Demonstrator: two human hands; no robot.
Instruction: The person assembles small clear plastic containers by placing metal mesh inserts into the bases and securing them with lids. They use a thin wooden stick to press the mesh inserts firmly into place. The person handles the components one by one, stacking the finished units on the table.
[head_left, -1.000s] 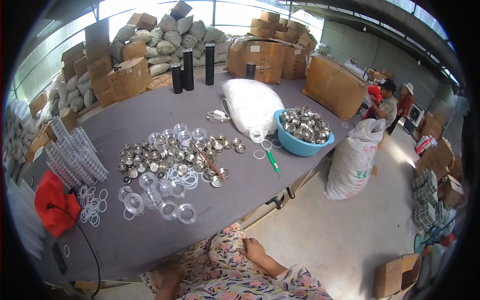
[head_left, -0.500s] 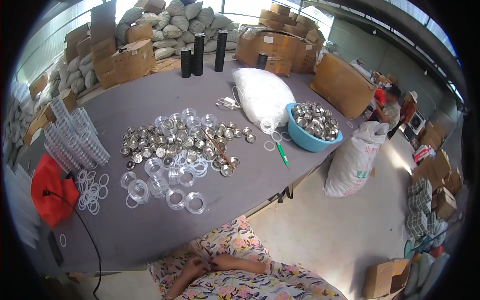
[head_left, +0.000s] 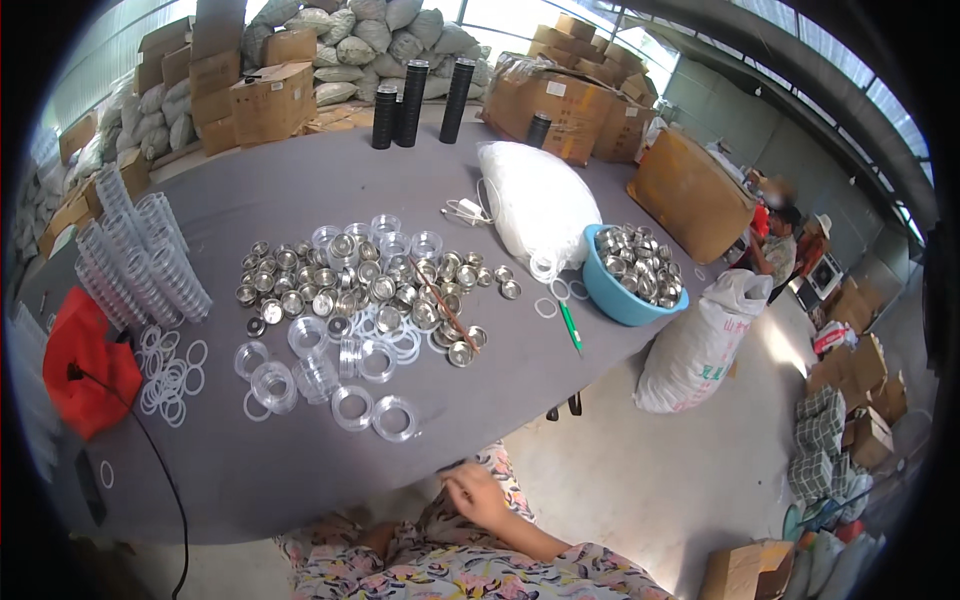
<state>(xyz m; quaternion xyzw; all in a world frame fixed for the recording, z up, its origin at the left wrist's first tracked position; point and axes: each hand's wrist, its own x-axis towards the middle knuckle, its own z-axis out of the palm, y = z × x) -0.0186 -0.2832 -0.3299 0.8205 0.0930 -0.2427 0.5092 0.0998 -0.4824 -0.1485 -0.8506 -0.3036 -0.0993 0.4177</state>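
Note:
My right hand is over my lap at the table's front edge, its fingers curled; what they hold, if anything, is hidden. My left hand is low in my lap, its fingers hidden against flowered cloth. Clear plastic rings lie on the table nearest my hands, some stacked. Behind them spreads a heap of small round silver metal cups, with a thin brown stick across it. Flat white rings form a loose pile to the left.
Stacks of clear rings and a red cloth with a black cable stand left. Right are a white bag, a blue basin of metal cups and a green pen. A full sack stands beside the table. People work far right.
My hands, together in my lap before, are apart now. The right one has moved up and right toward the table edge; the left has stayed low. The view has shifted slightly.

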